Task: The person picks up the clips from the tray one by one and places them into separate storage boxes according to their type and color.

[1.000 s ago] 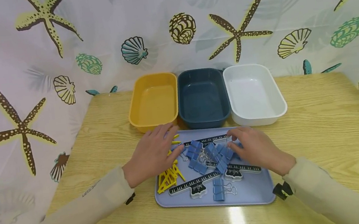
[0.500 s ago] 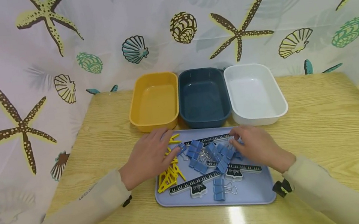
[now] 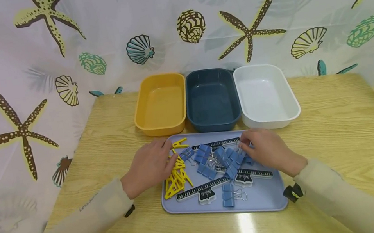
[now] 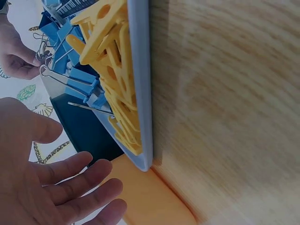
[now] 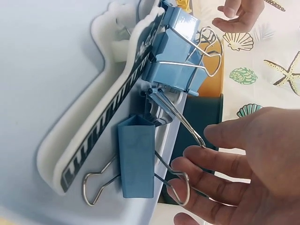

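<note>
My left hand [image 3: 149, 164] hovers at the left edge of the lilac tray [image 3: 265, 196], fingers spread and relaxed, beside a pile of yellow clothespins [image 4: 112, 65]. Nothing lies in its grasp. On the tray's right, my right hand [image 3: 267, 149] pinches the wire handle of a blue binder clip [image 5: 158, 110] between thumb and index finger; that clip still sits among the others. Several blue binder clips [image 3: 203, 153] are heaped mid-tray, with one [image 3: 228, 195] apart near the front. Black-and-white piano-keyboard clips [image 3: 201, 189] lie under and around them.
Behind the tray stand three bins side by side: yellow [image 3: 165, 129], dark blue [image 3: 214, 126] and white [image 3: 273, 123]. They rest on a wooden table [image 3: 336, 120] against a shell-and-starfish-print curtain [image 3: 164, 1].
My left hand has drawn back to the left, uncovering more clothespins and a small binder clip. My right hand's fingertips have moved slightly and come together at the binder clip's handle.
</note>
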Demonstrator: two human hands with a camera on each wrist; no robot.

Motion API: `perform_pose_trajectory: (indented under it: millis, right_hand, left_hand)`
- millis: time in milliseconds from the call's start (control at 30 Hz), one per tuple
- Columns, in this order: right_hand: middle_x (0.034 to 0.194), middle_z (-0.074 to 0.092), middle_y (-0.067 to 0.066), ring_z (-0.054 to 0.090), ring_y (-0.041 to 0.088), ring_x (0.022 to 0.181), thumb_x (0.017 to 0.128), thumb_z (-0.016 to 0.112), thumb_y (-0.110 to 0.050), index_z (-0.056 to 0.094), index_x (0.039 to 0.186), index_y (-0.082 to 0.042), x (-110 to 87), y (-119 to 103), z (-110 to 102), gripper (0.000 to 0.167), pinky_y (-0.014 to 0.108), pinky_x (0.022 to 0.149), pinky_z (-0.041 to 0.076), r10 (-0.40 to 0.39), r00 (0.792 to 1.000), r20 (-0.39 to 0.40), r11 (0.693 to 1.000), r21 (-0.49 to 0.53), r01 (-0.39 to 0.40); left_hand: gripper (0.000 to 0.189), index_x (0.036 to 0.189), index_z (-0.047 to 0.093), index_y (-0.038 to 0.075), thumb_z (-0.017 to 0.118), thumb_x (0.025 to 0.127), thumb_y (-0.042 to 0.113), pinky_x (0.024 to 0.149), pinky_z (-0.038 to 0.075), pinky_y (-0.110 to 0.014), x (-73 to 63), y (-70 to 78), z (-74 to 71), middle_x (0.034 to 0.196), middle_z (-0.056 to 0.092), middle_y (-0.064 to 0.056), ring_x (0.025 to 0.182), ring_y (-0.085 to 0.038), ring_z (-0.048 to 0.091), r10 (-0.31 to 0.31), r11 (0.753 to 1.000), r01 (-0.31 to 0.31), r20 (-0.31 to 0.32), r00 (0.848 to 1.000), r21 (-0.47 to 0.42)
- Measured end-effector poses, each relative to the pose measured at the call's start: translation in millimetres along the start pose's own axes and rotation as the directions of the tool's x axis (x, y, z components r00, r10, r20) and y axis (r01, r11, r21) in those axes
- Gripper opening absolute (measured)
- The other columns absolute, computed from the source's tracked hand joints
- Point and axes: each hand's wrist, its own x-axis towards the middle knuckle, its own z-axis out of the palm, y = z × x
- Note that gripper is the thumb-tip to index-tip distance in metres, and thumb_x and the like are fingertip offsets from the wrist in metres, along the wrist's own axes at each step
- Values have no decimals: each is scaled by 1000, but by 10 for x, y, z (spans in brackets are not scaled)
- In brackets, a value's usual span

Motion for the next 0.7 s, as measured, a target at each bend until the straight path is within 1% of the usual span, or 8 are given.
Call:
perform_pose_trajectory:
  millis: [200, 333, 500, 700]
  right_hand:
    - [79, 65, 1, 56, 15, 69, 90, 65, -23, 68, 89, -8, 11, -3, 13, 16, 38, 69, 48, 18, 1000, 18, 1000, 1, -18]
    - [77, 64, 1, 54, 15, 67, 90, 65, -22, 67, 87, -8, 19, -7, 22, 15, 37, 67, 47, 28, 999, 24, 1000, -2, -28]
    - [77, 63, 0, 53, 14, 66, 90, 65, -22, 66, 84, -10, 21, -6, 33, 13, 35, 64, 46, 16, 1000, 11, 1000, -6, -16]
    - [80, 65, 1, 54, 14, 68, 91, 64, -23, 67, 85, -11, 21, -4, 44, 14, 36, 65, 47, 15, 1000, 13, 1000, -13, -15]
  left_hand:
    - [22, 82, 53, 12, 54, 95, 30, 54, 36, -27, -4, -31, 40, 69, 47, 2, 61, -14, 44, -33, 999, 33, 58, 998, -9]
    - [25, 76, 51, 13, 54, 95, 29, 49, 32, -27, 2, -69, 82, 60, 43, 3, 55, -13, 41, -49, 999, 49, 73, 996, -3]
    - [22, 78, 53, 11, 54, 95, 25, 43, 28, -26, 3, -93, 110, 54, 41, 3, 48, -12, 40, -56, 998, 57, 64, 996, -18]
    - [18, 83, 57, 8, 56, 94, 22, 40, 27, -26, 9, -112, 151, 54, 42, 2, 44, -12, 40, -69, 997, 71, 59, 996, -24]
